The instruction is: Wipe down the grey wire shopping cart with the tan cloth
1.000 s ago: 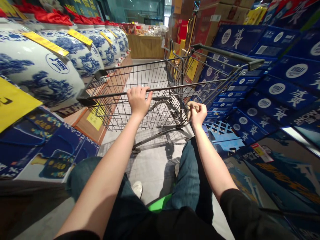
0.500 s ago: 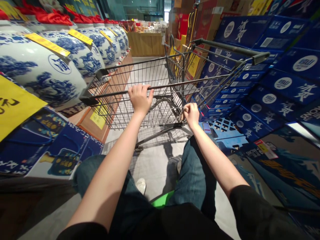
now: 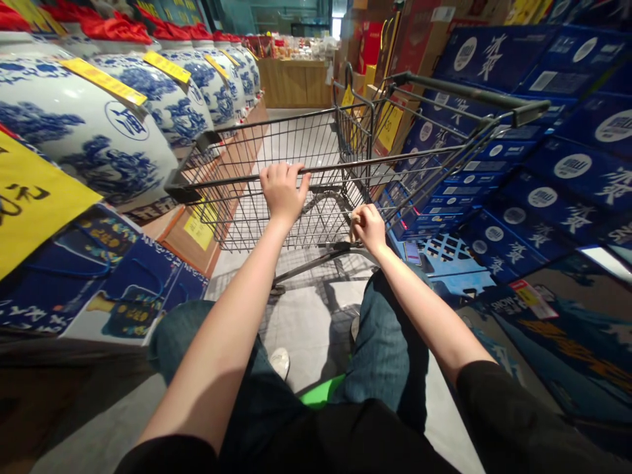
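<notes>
A grey wire shopping cart (image 3: 291,227) stands sideways in front of my knees, its push handle (image 3: 464,92) off to the right. My left hand (image 3: 285,191) rests over the near top rail, the fingers curled round it and the thumb spread to the right. Lower and further right, my right hand (image 3: 369,227) is closed in a pinch close against the cart's wire side, by the lower frame. A small beige-brown bit shows at its fingers, too hidden to name. No goods are visible inside the basket.
Large blue-and-white jars (image 3: 93,131) with red cloth tops line the left. Dark blue gift boxes (image 3: 113,283) sit below them. Stacked blue cartons (image 3: 494,59) rise on the right, near a light blue plastic crate (image 3: 451,260) and a phone (image 3: 411,252).
My right hand has shifted slightly left and down along the cart's side. My left hand keeps its hold on the rail. The whole view has swung a little.
</notes>
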Tool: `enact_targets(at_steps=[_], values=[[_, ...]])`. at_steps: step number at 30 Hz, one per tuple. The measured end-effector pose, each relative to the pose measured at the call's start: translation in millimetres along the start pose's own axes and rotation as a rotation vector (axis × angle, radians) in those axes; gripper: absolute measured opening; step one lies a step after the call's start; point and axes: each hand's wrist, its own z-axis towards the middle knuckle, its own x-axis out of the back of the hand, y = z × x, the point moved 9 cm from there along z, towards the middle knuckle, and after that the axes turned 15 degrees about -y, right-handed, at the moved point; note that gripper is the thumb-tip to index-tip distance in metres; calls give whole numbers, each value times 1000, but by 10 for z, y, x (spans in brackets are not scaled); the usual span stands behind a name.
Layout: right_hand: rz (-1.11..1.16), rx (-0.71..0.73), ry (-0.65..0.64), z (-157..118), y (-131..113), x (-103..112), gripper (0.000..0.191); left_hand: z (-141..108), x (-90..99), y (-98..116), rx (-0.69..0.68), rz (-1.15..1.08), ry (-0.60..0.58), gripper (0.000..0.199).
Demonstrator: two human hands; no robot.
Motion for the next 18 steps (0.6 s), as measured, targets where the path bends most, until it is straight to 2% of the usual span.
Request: enact_targets(at_steps=[3, 6, 8, 10, 13, 14, 15, 16, 18], values=[[-3, 19, -16, 10, -3, 24, 15, 1, 2, 6, -6, 6, -6, 33], [11, -41, 173, 2, 115, 292, 16, -4, 2, 15, -2, 6, -10, 33], [20, -59, 262, -27, 147, 381, 14, -8, 0, 20, 4, 6, -12, 33], [7, -2, 163, -12, 68, 249, 13, -10, 0, 20, 8, 3, -11, 33], [-28, 159, -169, 2, -156, -174, 13, -10, 4, 15, 8, -4, -9, 32], [-36, 198, -224, -2, -206, -253, 12, -9, 5, 12, 9, -7, -11, 32], [-39, 218, -216, 5, -229, -259, 11, -9, 3, 8, 12, -11, -15, 31], [-38, 216, -145, 20, -220, -194, 9, -8, 0, 2, 16, -16, -20, 31], [-27, 149, 114, 25, -125, 55, 9, -9, -10, -4, 21, -34, -33, 32]])
